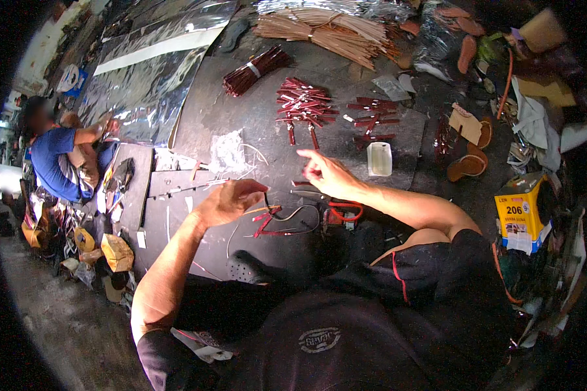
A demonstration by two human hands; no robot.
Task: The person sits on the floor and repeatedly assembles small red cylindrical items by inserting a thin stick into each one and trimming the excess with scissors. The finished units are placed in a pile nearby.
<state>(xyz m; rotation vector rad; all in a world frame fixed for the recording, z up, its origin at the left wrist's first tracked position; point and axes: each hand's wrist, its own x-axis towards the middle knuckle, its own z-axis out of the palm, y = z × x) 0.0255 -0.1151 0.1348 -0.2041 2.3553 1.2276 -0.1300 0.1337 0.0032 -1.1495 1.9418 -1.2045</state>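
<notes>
Person is sitting over a dark work board, both forearms coming in from below. Left hand is curling its fingers closed around a thin dark cord, pinching one end near the thumb; the cord is looping loosely rightward across the board, toward the red-handled scissors. Right hand is hovering above the board with index finger stretched out and the other fingers half-curled; whether it is pinching anything, I cannot tell. A red strap piece is lying just below the left hand, touching the cord's run. The cord is looking light, limp and thin, likely to slip or twist; taking it close to the end, between thumb and forefinger, seems soundest. Cut red strips are lying in loose heaps further up the board. Containers: a small clear tub is standing right of the right hand, contents not legible; a yellow carton is sitting at far right, closed.
</notes>
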